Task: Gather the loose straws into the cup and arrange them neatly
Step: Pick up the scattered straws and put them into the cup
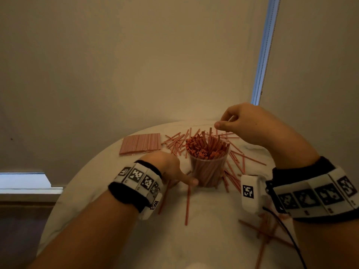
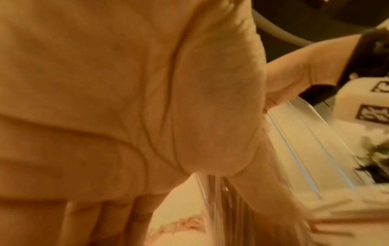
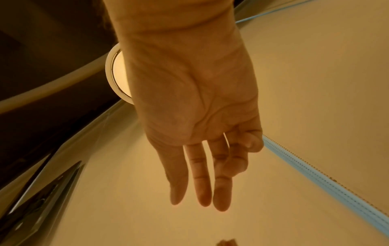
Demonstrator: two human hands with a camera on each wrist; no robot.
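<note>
A straw packet (image 1: 140, 143) lies at ten o'clock on the worktop (image 1: 204, 239). The left hand (image 1: 171, 169) holds the central straw-filled cup (image 1: 207, 171); loose straws (image 1: 236, 162) surround it. At one o'clock, the right hand (image 1: 250, 125) pinches one straw (image 1: 231, 119) in a narrow grip.

Clear glossy plastic cup (image 1: 207, 169); striped paper straws (image 1: 206, 146).

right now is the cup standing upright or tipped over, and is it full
Upright and nearly full: the cup stands on its base on the table, packed with straws poking above its rim, and the left hand steadies its side.
</note>
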